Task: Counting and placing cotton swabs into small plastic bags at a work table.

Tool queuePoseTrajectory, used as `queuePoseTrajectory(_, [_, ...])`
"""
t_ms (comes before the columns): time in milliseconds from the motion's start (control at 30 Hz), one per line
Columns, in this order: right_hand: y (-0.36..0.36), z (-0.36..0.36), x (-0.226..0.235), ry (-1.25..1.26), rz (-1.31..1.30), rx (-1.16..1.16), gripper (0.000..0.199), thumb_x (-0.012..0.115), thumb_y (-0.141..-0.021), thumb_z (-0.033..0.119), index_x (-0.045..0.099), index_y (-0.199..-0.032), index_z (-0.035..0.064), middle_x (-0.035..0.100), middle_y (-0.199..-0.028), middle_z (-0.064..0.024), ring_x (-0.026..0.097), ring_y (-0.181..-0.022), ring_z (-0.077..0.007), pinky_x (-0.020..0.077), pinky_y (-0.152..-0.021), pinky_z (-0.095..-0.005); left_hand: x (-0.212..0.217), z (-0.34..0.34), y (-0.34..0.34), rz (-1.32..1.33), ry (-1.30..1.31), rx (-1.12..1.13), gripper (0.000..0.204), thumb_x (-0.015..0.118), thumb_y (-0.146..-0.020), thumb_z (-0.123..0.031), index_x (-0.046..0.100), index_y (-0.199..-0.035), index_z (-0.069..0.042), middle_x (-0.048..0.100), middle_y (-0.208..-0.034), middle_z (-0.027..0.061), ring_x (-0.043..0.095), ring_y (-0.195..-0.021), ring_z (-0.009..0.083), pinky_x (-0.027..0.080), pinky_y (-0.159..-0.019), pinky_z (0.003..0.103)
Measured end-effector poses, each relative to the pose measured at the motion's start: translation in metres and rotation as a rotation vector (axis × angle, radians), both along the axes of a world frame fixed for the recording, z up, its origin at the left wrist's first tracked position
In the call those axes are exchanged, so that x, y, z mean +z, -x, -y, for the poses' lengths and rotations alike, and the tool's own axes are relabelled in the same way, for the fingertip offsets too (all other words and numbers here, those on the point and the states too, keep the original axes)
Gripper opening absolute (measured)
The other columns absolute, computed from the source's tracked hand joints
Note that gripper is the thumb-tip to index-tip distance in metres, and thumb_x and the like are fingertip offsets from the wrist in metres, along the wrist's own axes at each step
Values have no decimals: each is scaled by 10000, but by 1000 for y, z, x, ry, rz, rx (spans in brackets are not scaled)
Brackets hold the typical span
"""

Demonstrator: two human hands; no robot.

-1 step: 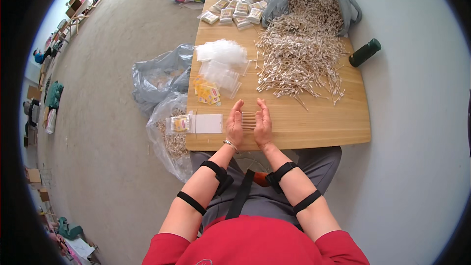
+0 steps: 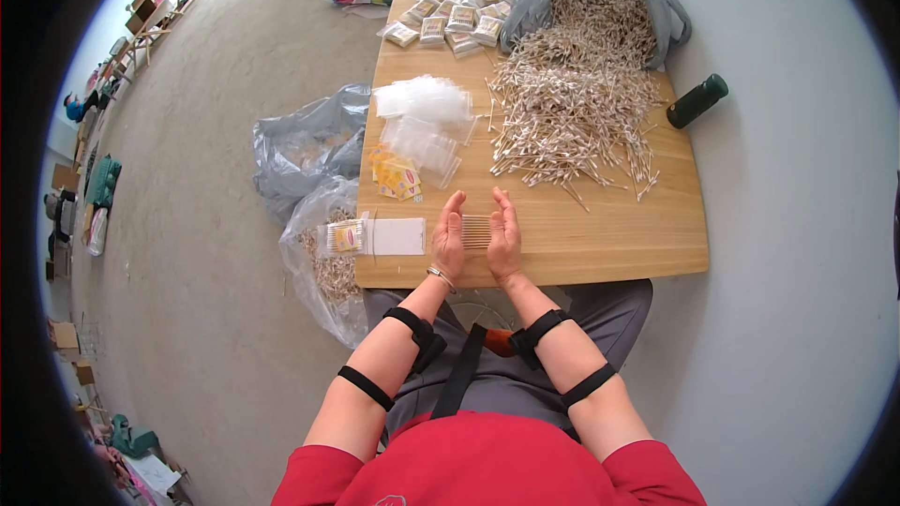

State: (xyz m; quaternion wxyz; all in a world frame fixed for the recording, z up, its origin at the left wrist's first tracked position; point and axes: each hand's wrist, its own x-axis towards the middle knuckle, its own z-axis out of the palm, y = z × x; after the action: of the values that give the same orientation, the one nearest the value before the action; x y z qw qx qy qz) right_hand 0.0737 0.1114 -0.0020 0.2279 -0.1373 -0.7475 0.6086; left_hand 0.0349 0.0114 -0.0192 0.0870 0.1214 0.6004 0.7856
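So both hands are flat and apart, left hand and right hand cupping the ends of a neat row of swabs at the table's near edge; can't tell how hard they press. That bunch isn't bagged yet. One filled pack sits off to the left. Further up, yellow cards and clear bags wait unused, the loose heap looks like loads left, and finished-looking packets pile up beyond.
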Motion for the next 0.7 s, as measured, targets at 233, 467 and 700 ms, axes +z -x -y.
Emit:
queuePoseTrajectory(233, [-23, -31, -5, -561, 169, 131, 605, 440, -941, 279, 239, -1414, -42, 222, -1483, -215, 156, -1406, -310, 131, -1138, -403, 1, 1, -2, 44, -20, 17, 514, 339, -1009, -340, 374, -1363, 31, 420, -1385, 154, 369, -1305, 225, 256, -1098, 328])
queuePoseTrajectory(467, [-35, -7, 1, -1142, 361, 329, 911, 535, -832, 510, 156, -1425, -67, 133, -1501, -235, 86, -1417, -334, 74, -1150, -437, 1, -2, -2, -9, 33, 8, 519, 341, -1008, -345, 376, -1357, 39, 409, -1391, 160, 354, -1315, 232, 249, -1103, 335])
queuePoseTrajectory(700, [-34, 1, 11, -1096, 420, 393, 968, 511, -816, 581, 144, -1423, -76, 96, -1505, -242, 67, -1418, -337, 63, -1151, -436, -4, 14, 6, 118, -136, -15, 476, 375, -1005, -290, 389, -1340, 46, 412, -1390, 144, 360, -1309, 227, 263, -1100, 340])
